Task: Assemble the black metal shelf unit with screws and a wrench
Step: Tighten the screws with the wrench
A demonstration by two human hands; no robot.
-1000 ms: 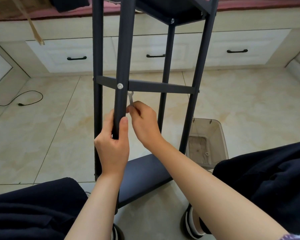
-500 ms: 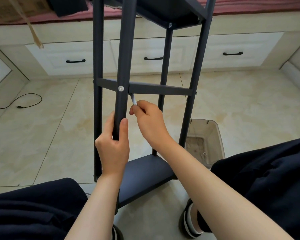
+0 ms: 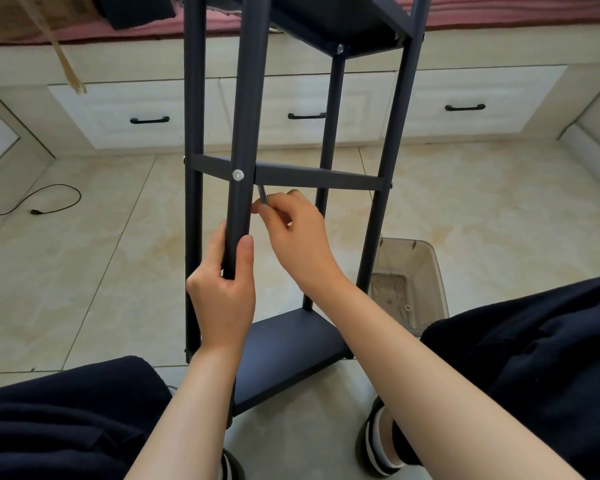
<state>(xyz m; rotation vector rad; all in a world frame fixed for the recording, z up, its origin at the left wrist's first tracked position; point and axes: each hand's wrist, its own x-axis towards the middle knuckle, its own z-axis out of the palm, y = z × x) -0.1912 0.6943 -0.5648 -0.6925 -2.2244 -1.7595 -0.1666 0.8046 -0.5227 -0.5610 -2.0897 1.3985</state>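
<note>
The black metal shelf unit (image 3: 321, 178) stands upright on the floor between my knees. My left hand (image 3: 224, 289) grips its near front post below the crossbar. A silver screw head (image 3: 238, 174) shows on that post where the crossbar meets it. My right hand (image 3: 297, 237) pinches a small silver wrench (image 3: 263, 195) just behind the post, its upper end hidden behind the crossbar. The bottom shelf panel (image 3: 284, 344) lies under my right forearm. An upper shelf with another screw (image 3: 340, 48) is at the top.
A clear plastic bin (image 3: 413, 271) with small hardware stands on the tiled floor right of the shelf. White drawers (image 3: 146, 112) line the far wall. A black cable (image 3: 49, 202) lies on the floor at left. My dark-trousered knees flank the shelf base.
My right hand has swung the wrench, tilting it so its upper end now sits behind the crossbar. My left hand keeps its grip on the post. My head shifted slightly.
</note>
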